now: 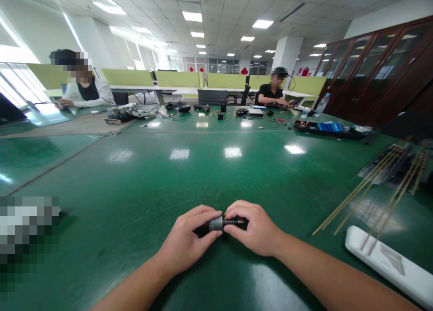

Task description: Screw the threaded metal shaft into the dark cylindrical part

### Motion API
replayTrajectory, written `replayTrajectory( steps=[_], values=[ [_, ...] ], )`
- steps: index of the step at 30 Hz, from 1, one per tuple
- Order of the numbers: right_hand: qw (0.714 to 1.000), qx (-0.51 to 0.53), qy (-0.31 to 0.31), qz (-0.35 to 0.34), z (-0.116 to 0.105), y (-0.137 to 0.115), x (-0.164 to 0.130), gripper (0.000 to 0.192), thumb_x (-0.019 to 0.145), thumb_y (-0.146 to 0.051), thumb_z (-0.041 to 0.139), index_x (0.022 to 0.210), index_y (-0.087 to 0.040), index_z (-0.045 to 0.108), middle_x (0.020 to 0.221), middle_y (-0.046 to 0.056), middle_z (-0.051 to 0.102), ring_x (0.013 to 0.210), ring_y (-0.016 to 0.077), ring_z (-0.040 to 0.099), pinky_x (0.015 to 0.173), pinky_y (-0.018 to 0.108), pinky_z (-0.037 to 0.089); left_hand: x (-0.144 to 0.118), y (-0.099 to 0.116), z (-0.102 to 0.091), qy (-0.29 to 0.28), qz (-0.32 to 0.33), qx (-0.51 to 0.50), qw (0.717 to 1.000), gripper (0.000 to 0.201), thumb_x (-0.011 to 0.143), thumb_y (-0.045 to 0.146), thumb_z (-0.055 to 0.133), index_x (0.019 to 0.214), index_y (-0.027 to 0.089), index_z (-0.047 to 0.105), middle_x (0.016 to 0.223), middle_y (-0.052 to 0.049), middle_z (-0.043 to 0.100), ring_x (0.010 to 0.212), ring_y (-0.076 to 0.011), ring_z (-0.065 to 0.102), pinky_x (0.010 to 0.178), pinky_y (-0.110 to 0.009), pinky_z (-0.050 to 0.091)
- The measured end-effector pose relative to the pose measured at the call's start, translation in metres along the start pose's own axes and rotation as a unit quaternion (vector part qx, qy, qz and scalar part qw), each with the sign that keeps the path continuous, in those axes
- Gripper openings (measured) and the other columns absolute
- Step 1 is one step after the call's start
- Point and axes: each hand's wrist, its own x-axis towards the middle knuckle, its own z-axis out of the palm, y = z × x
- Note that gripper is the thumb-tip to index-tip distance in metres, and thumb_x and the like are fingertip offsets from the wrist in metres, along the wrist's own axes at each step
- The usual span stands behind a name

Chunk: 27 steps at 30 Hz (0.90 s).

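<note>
L hand (187, 236)'s fingers are pinching grey cylinder (215, 224), left of white case (392, 268); R hand (255, 230)'s are bracketing its coiled shaft (233, 221), can't tell if gripping. Coil could be springing loose if R's slipping; cyl. could be rolling if L's easing.

A: State the finish of the worktop (189, 180).
B: Smooth, glossy green, with bright reflections and fine scratches.
A: The held part (215, 224)?
B: Grey, metallic in appearance, low sheen; its shaft (240, 221) is darker, also metallic, with a ridged surface.
A: Items on the right?
B: White case (416, 279): smooth, plastic in appearance. Thin rods (358, 190): wood-like. Cabinet (368, 99): polished dark wood with glass panes (358, 52).
</note>
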Motion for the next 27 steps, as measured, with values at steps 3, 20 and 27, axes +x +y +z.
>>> replayTrajectory(
  steps=[3,20,27],
  values=[
    [1.000,-0.006,-0.001,0.003,-0.0011,0.0000,-0.0001,0.013,0.084,-0.018,0.072,0.096,-0.023,0.072,0.096,0.004,0.071,0.090,0.0197,0.066,0.084,0.033,0.051,-0.0004,-0.0008,-0.0001,0.001,-0.001,0.002,1.000,0.033,0.089,0.024,0.070,0.122,0.029,0.067,0.112,-0.005,0.065,0.101,-0.0192,0.063,0.089,-0.031,0.053],
    [1.000,-0.016,0.000,0.013,-0.0028,-0.0003,-0.0012,0.010,0.084,-0.019,0.072,0.093,-0.022,0.072,0.092,0.003,0.071,0.086,0.0189,0.066,0.080,0.032,0.050,-0.0002,-0.0011,-0.0015,0.007,-0.006,0.008,1.000,0.034,0.089,0.023,0.071,0.121,0.030,0.066,0.112,-0.004,0.065,0.101,-0.0189,0.063,0.090,-0.031,0.053],
    [1.000,-0.012,0.002,0.021,-0.0049,-0.0008,-0.0008,0.010,0.083,-0.018,0.072,0.093,-0.022,0.072,0.091,0.002,0.071,0.085,0.0183,0.066,0.079,0.031,0.049,-0.0010,-0.0030,-0.0017,0.012,-0.013,0.006,1.000,0.033,0.088,0.024,0.071,0.120,0.029,0.066,0.112,-0.005,0.064,0.101,-0.0198,0.062,0.090,-0.032,0.052]
  ],
)
